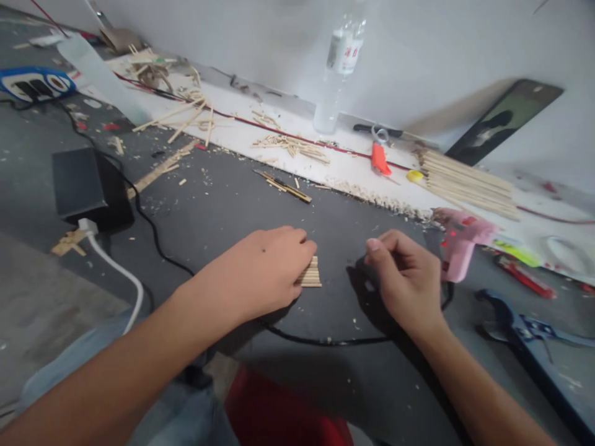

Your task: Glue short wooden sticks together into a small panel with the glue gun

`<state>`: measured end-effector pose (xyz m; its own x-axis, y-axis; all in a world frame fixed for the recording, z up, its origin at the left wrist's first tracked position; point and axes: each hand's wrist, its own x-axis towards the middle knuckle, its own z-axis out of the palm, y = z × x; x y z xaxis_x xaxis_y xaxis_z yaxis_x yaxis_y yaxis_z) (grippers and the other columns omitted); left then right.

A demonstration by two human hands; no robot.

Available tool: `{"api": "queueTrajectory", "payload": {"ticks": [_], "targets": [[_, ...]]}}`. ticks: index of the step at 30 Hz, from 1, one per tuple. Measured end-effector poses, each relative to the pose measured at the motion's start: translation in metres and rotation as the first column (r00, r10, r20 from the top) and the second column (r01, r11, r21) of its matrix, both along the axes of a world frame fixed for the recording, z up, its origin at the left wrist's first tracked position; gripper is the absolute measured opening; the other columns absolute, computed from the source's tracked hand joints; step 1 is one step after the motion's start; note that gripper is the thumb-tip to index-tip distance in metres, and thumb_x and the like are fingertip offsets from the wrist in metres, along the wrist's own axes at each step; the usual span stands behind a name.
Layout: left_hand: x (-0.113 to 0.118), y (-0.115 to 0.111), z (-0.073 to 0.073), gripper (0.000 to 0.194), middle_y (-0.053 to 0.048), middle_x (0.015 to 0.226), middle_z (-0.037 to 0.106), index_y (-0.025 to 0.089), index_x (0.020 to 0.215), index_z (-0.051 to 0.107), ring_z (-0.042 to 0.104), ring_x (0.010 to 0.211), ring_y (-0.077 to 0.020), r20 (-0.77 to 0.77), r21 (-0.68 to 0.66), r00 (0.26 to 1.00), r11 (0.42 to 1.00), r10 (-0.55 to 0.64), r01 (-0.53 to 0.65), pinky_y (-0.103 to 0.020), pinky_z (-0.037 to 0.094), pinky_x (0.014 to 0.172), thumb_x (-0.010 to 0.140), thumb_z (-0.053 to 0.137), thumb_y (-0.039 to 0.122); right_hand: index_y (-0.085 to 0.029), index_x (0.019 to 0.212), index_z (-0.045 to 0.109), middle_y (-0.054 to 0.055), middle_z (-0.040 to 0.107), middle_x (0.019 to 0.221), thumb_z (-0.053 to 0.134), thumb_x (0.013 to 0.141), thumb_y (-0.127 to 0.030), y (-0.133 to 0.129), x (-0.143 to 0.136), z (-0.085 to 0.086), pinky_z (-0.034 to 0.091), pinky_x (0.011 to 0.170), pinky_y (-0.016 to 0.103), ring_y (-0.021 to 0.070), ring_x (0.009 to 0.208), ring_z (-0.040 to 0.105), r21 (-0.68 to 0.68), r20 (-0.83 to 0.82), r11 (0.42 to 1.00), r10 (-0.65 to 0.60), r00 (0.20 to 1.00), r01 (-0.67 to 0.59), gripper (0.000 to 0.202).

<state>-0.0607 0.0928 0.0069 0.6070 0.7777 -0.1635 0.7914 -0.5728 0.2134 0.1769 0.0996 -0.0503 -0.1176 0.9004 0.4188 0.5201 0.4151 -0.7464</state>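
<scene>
Near the middle of the dark tabletop lies a small panel of wooden sticks (312, 272) set side by side. My left hand (267, 266) is over it, its curled fingers gripping the panel and covering most of it; only the right end shows. To the right, my right hand (406, 272) is closed with the thumb against the bent fingers, apart from the panel. A small dark shape shows at its fingertips, too blurred to name. Just beyond that hand sits a pink hot glue gun (458, 241), with a small red light showing.
A black box (90, 186) with a white cable is at left. Black cord (325, 341) crosses in front of my hands. A blue-handled cutter (525, 347) lies at right. Along the wall are a plastic bottle (339, 74), loose sticks (292, 147), and a leaning phone (506, 121).
</scene>
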Motion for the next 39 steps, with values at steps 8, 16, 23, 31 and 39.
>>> {"api": "queueTrajectory", "payload": {"ticks": [8,16,23,31,39], "targets": [[0.026,0.011,0.005,0.017,-0.012,0.095,0.070,0.017,0.095,0.064,0.070,0.084,-0.0325,-0.089,-0.010,0.996,1.000,0.014,-0.015,-0.040,0.042,0.065,0.078,0.059,0.016,-0.019,0.067,0.052,-0.002,0.058,0.066,0.064,0.098,-0.033,0.003,-0.001,-0.005,0.039,0.064,0.029,0.0126,0.062,0.052,-0.010,0.061,0.996,0.087,0.994,-0.086,0.036],[0.013,0.035,0.012,0.032,-0.002,0.099,0.072,0.025,0.096,0.060,0.066,0.080,-0.0244,0.006,-0.214,1.000,0.977,0.018,-0.017,-0.034,0.043,0.061,0.068,0.070,0.036,-0.019,0.065,0.050,-0.003,0.053,0.063,0.063,0.098,-0.039,0.006,0.003,-0.008,0.037,0.062,0.028,0.0121,0.062,0.046,-0.096,-0.026,0.995,0.012,1.000,-0.015,0.041],[0.007,0.045,0.016,0.036,0.000,0.098,0.070,0.026,0.098,0.057,0.062,0.078,-0.0201,0.116,-0.275,0.990,0.961,0.077,-0.043,-0.030,0.041,0.059,0.066,0.072,0.033,-0.019,0.065,0.050,-0.003,0.053,0.062,0.063,0.097,-0.041,0.007,0.003,-0.009,0.035,0.062,0.029,0.0123,0.062,0.046,-0.143,-0.024,0.989,0.026,0.999,-0.029,0.041],[0.013,0.054,0.003,0.044,-0.001,0.104,0.070,0.021,0.112,0.061,0.065,0.097,-0.0196,0.511,-0.429,0.858,0.879,0.047,0.207,-0.030,0.050,0.085,0.070,0.072,0.017,-0.019,0.065,0.052,-0.002,0.053,0.062,0.063,0.098,-0.043,0.008,0.003,-0.008,0.034,0.060,0.029,0.0127,0.061,0.046,-0.170,-0.039,0.985,0.035,0.999,-0.041,0.041],[0.009,0.061,-0.003,0.040,0.000,0.103,0.072,0.022,0.110,0.064,0.066,0.094,-0.0193,0.443,-0.421,0.896,0.889,0.029,0.179,-0.029,0.051,0.082,0.071,0.071,0.019,-0.019,0.062,0.052,-0.002,0.053,0.060,0.064,0.098,-0.044,0.009,0.004,-0.006,0.036,0.058,0.026,0.0118,0.057,0.047,-0.176,-0.059,0.984,0.008,0.998,-0.018,0.046]]}}
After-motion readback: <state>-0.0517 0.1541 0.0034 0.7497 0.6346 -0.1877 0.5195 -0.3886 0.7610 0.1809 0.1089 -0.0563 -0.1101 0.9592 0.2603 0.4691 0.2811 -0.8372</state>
